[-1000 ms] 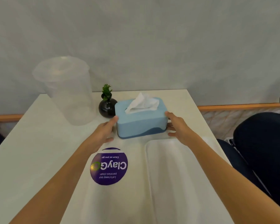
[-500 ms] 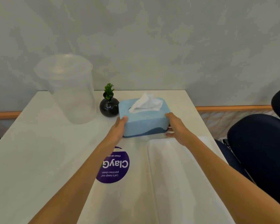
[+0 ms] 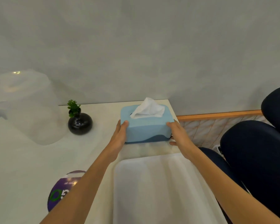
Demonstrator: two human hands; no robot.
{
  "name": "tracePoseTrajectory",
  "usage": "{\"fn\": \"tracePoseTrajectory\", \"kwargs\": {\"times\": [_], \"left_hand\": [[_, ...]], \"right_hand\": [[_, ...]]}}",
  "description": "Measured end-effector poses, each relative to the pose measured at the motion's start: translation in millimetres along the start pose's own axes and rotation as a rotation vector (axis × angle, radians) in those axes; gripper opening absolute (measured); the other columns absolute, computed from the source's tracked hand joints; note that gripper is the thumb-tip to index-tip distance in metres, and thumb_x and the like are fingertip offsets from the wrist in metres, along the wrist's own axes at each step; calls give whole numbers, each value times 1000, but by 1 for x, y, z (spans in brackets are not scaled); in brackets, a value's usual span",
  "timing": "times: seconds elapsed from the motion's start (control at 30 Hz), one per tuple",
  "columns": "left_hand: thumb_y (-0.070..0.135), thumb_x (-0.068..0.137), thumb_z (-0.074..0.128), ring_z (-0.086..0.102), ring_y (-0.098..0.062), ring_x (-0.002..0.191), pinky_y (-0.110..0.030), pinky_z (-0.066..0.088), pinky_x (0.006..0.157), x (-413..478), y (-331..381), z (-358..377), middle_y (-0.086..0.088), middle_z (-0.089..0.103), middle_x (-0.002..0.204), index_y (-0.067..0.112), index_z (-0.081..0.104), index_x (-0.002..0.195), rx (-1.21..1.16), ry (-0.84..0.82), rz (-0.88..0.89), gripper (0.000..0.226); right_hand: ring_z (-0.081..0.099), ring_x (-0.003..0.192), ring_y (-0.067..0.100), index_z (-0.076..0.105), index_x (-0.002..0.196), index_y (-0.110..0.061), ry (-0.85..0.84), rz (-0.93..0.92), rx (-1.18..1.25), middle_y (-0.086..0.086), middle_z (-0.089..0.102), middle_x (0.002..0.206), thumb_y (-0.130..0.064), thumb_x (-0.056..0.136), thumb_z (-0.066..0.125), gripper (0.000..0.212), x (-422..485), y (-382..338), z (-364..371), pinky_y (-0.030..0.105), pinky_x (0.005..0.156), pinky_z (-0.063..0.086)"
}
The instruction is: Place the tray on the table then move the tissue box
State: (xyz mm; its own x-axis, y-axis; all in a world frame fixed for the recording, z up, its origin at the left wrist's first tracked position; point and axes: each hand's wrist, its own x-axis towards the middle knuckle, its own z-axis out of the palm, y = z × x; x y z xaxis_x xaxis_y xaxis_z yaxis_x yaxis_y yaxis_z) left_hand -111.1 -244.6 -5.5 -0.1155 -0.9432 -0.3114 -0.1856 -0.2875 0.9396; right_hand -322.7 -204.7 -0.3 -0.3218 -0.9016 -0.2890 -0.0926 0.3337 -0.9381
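A light blue tissue box (image 3: 145,126) with a white tissue sticking out of its top stands at the table's far right corner. My left hand (image 3: 119,136) presses its left end and my right hand (image 3: 179,135) its right end, so both grip it. A white tray (image 3: 160,188) lies flat on the white table (image 3: 23,167), just in front of the box, along the right edge.
A small black round vase with a green plant (image 3: 79,122) stands left of the box. A large clear plastic container (image 3: 27,107) is at the far left. A purple round sticker (image 3: 61,189) lies near my left forearm. Dark blue chairs (image 3: 255,159) stand right of the table.
My left hand closed onto the box's left end. The box, held between both hands, has shifted right and away from the vase, toward the far right corner.
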Motion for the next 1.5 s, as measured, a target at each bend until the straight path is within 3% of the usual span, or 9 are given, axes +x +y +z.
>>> {"fn": "tracePoseTrajectory", "kwargs": {"times": [0.07,0.13,0.27,0.37,0.5,0.87,1.17,1.37,1.5], "left_hand": [[61,91,27,51,-1,96,-24,38,76,11,2,10,9,54,119,40,33,137,16,-4,20,50],[62,90,27,53,-6,104,-30,39,90,26,2,17,8,53,127,41,34,138,24,4,35,52],[63,89,30,52,-19,117,-45,37,110,55,6,23,4,53,130,38,36,138,0,38,31,56],[57,92,34,55,-13,108,-37,43,102,72,14,27,12,57,117,35,38,136,-55,50,3,49],[52,94,39,55,-1,91,-22,45,67,86,26,32,18,55,98,34,39,124,-125,47,-40,35],[50,92,46,50,-19,117,-35,43,95,104,44,34,1,50,133,26,37,140,-219,73,-94,55],[50,93,46,51,-19,114,-34,43,89,103,41,38,0,52,127,23,38,138,-251,102,-71,53],[52,94,40,55,-14,101,-30,41,88,99,43,43,2,54,119,20,40,138,-210,126,-44,54],[55,95,34,39,-23,134,-40,28,112,86,34,35,-6,38,150,19,31,146,-61,219,-84,62]], "right_hand": [[51,96,10,36,131,-36,-10,-15,4,-14,49,102,-43,92,39,40,9,2,-10,30,74,46],[48,88,5,35,131,-36,-23,-20,12,-21,45,95,-42,92,38,39,19,0,-16,26,68,45],[47,91,9,35,130,-38,-50,-11,55,-11,47,102,-41,93,36,37,42,-10,-20,35,76,48],[44,104,21,32,134,-34,-59,43,70,-3,42,115,-42,92,34,43,61,-22,-20,48,90,49],[41,106,24,29,135,-35,-68,102,82,-1,40,119,-44,90,31,45,83,-31,-19,55,93,48],[46,107,30,26,131,-38,-90,130,81,1,40,115,-49,86,30,47,105,-40,-16,54,84,52],[48,109,30,30,127,-40,-156,169,117,3,40,117,-51,85,37,44,109,-36,-25,52,87,53],[48,111,29,24,133,-41,-196,156,139,3,38,123,-54,84,42,54,109,-32,-27,47,81,53],[50,114,30,5,141,-41,-160,114,212,7,37,140,-48,85,52,74,98,-22,-30,42,79,51]]}}
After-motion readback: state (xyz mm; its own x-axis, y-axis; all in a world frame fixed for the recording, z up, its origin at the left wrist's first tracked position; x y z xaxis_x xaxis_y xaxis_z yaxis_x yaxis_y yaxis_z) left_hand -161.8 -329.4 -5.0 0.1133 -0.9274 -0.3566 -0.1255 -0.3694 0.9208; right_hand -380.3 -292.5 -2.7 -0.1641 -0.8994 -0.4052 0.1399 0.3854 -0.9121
